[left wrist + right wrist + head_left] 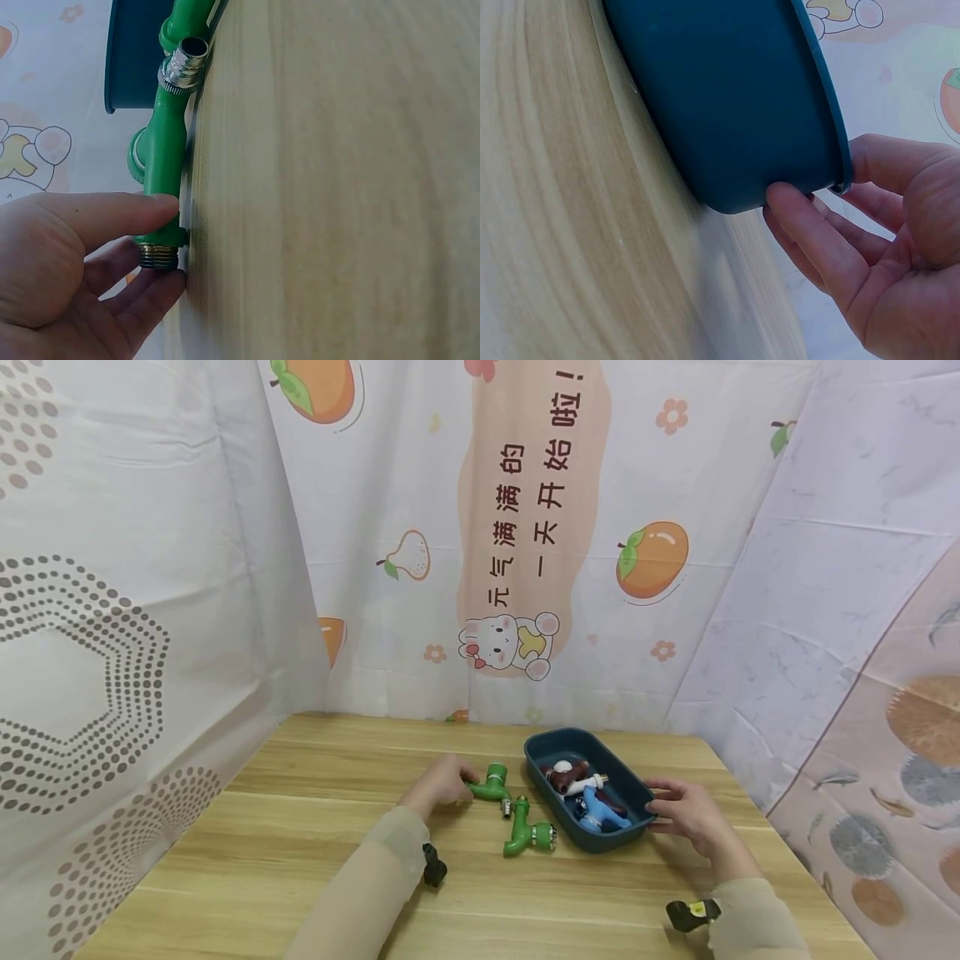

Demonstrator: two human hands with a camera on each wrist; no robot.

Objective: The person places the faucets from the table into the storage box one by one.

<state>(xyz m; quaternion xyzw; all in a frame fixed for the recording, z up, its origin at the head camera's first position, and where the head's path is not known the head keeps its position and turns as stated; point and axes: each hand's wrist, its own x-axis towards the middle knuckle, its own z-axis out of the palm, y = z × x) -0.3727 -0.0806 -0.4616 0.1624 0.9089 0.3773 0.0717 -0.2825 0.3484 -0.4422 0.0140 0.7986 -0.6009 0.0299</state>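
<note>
My left hand [447, 781] pinches a green plastic tap [491, 789] near its threaded end. In the left wrist view, the thumb lies on the tap's green body [163, 150], and the other fingers are partly hidden behind it. A second green tap [521, 835] lies on the table between that one and a dark teal plastic basin [564, 742]. My right hand [693, 817] grips the basin's right end; in the right wrist view its fingers touch the outer wall [727, 105] and the rim. Inside the basin lie a dark brown tap [567, 778], a white one and a blue one [600, 814], overlapping.
The wood-grain table [247, 852] extends under everything. A printed curtain [405, 635] hangs along its back edge, with more sheets at the left [150, 610] and right [810, 577]. A small black device [432, 865] is strapped to each wrist.
</note>
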